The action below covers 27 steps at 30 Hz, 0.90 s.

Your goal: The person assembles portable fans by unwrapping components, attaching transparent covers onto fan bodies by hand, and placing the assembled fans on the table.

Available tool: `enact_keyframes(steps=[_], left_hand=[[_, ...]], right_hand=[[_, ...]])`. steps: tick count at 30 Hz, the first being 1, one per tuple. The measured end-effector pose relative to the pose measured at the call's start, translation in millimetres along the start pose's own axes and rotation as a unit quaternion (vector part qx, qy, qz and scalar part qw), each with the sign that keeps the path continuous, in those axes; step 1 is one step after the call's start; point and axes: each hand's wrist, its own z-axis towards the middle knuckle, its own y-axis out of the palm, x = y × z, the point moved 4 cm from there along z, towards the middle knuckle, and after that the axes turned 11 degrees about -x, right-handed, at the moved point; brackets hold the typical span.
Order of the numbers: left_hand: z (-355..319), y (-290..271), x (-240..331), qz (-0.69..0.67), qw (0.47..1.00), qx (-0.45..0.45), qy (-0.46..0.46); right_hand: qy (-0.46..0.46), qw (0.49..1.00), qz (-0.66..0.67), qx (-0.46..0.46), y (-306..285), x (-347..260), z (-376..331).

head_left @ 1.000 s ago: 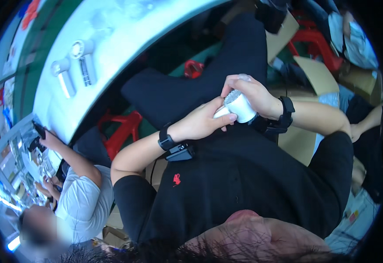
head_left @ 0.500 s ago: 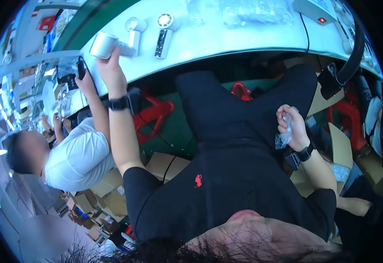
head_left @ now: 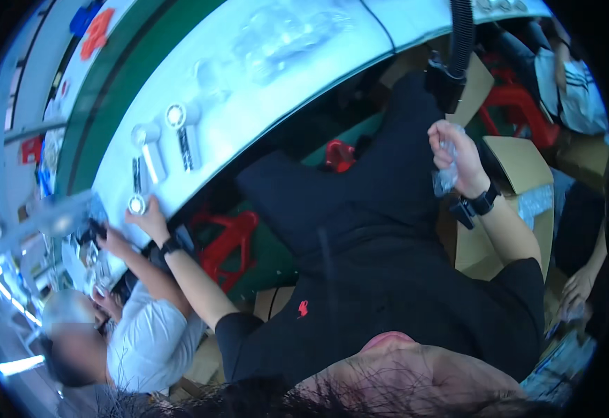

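My left hand (head_left: 150, 221) reaches out to the left end of the white worktable. Its fingers are bent round the round head of a white handheld fan (head_left: 136, 203), whose dark-striped handle points away from me. Two more handheld fans lie just beyond: a plain white fan (head_left: 152, 160) and a white fan with a dark strip on its handle (head_left: 185, 143). Above my right thigh, my right hand (head_left: 463, 160) is closed round a crumpled clear plastic bag (head_left: 446, 174), part of which hangs out below the fingers.
Clear plastic bags (head_left: 283, 42) are spread on the worktable (head_left: 238, 115). A black flexible hose (head_left: 460, 35) hangs down by my right knee. At my left sits a co-worker in a white shirt (head_left: 148, 341). Red stools (head_left: 228, 247) and an open cardboard box (head_left: 520, 164) stand below.
My view has turned to the right. My left hand has brought the raised fan down to the tabletop beside the other two, its round face now showing. My right hand still grips the bag.
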Motion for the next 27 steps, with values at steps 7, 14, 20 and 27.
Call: enact_keyframes(steps=[7, 14, 20, 27], left_hand=[[-31, -25, 115, 0.065, 0.972, 0.224, 0.014], [-43, 109, 352, -0.016, 0.925, -0.109, 0.363], [14, 190, 320, 0.169, 0.942, -0.11, 0.27], [-70, 106, 358, -0.329, 0.91, -0.138, 0.211]], right_hand=[[0.066, 0.99, -0.103, -0.071, 17, 16, -3], [0.083, 0.965, -0.183, -0.168, 60, 46, 8], [-0.034, 0.954, -0.222, -0.201, 67, 46, -7], [-0.163, 0.922, -0.303, -0.179, 80, 30, -15]])
